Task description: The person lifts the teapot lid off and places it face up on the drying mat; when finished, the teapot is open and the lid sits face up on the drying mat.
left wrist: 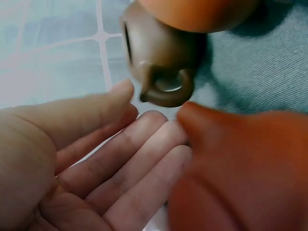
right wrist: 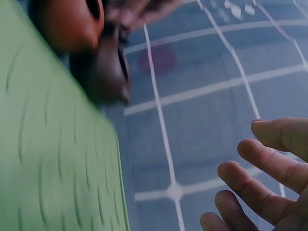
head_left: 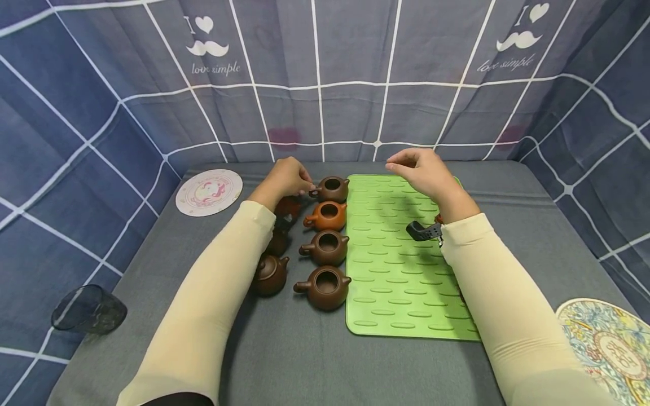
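Four lidless teapots stand in a column along the mat's left edge. The farthest, a dark brown teapot, has its handle facing my left hand. In the left wrist view the thumb and fingers of that hand are beside the handle, apart and not curled round it. Nearer me in the column come an orange-brown teapot and two brown teapots. My right hand hovers over the far part of the green mat, fingers loosely bent and holding nothing.
Left of the column stand a lidded brown teapot and others partly hidden by my left arm. A pink-and-white round mat lies at the back left, a dark glass at the left edge. A patterned round mat lies front right.
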Demonstrator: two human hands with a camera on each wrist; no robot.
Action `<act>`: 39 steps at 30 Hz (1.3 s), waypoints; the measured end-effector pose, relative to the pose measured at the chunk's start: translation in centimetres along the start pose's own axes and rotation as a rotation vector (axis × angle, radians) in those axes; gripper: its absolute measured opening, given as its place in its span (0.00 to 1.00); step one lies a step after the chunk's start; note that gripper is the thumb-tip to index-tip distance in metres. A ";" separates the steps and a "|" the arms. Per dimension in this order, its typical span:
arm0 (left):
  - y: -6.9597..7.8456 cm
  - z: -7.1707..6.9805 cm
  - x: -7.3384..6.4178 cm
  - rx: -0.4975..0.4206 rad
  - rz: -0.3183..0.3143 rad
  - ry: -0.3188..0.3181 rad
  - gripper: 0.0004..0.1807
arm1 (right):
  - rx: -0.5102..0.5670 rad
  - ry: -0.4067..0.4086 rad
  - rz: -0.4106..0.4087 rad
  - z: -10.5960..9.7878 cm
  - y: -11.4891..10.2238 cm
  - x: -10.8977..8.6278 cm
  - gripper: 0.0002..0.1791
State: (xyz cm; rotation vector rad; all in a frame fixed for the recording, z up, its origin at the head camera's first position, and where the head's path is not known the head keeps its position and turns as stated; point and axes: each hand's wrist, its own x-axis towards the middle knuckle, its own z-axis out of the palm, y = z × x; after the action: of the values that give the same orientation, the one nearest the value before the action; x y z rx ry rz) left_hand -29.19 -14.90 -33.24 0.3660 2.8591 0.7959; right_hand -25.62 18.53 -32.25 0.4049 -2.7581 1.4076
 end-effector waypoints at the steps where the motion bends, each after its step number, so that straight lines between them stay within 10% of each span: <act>1: -0.1 -0.2 -0.2 -0.001 0.007 0.012 0.07 | 0.010 -0.005 -0.013 0.6 -0.3 0.0 0.19; 8: -0.6 -3.2 -3.1 0.015 0.023 0.131 0.14 | 0.047 -0.077 -0.089 4.2 -2.0 -0.7 0.16; 15: -3.1 -5.6 -9.0 0.039 0.042 0.258 0.17 | 0.014 -0.148 -0.178 7.7 -3.6 -1.6 0.14; 25: -8.3 -2.8 -18.4 -0.152 -0.021 0.262 0.19 | -0.010 -0.239 -0.355 12.4 -5.4 -3.4 0.12; 32: -10.5 -0.2 -20.6 -0.326 -0.003 0.044 0.21 | -0.092 -0.340 -0.549 15.6 -8.9 -4.9 0.14; 39: -11.4 1.9 -21.2 -0.335 0.116 0.149 0.18 | -0.194 -0.473 -0.556 18.5 -11.2 -6.0 0.19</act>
State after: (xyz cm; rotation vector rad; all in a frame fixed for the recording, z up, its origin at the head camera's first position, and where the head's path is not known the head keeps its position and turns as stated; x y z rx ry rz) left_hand -10.71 -29.23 -39.19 0.4445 2.7813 1.3519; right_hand -15.28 -1.14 -35.13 1.5152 -2.7147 0.9896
